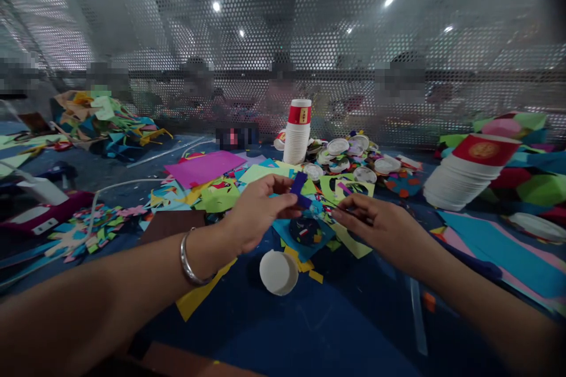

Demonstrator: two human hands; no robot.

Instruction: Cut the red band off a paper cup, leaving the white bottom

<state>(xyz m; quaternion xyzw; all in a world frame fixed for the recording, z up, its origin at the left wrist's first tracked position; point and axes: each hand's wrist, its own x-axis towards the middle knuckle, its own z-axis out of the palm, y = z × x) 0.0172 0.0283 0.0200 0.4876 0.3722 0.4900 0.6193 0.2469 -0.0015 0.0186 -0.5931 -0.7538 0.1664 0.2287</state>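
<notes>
My left hand point(269, 209), with a silver bangle at the wrist, pinches a dark blue strip of paper point(299, 184) that looks folded or bent. Close by on the right, the fingers of my right hand point(365, 218) are closed around something thin and dark, pointing toward the strip; its kind is not clear. A small purple strip point(344, 188) shows just above those fingers. Below both hands, a white paper cup piece point(278, 273) lies on the table. Blue paper point(325, 241) and yellow scraps point(296, 256) are scattered behind it.
Red-and-white paper cups stand in a stack point(297, 135) at the back; another stack point(469, 174) leans at the right. Cut cup rims point(338, 147) are piled between them. Coloured sheets point(203, 169), paper snippets point(84, 232) and a power strip point(44, 215) cover the left. A perforated screen point(265, 35) rises behind.
</notes>
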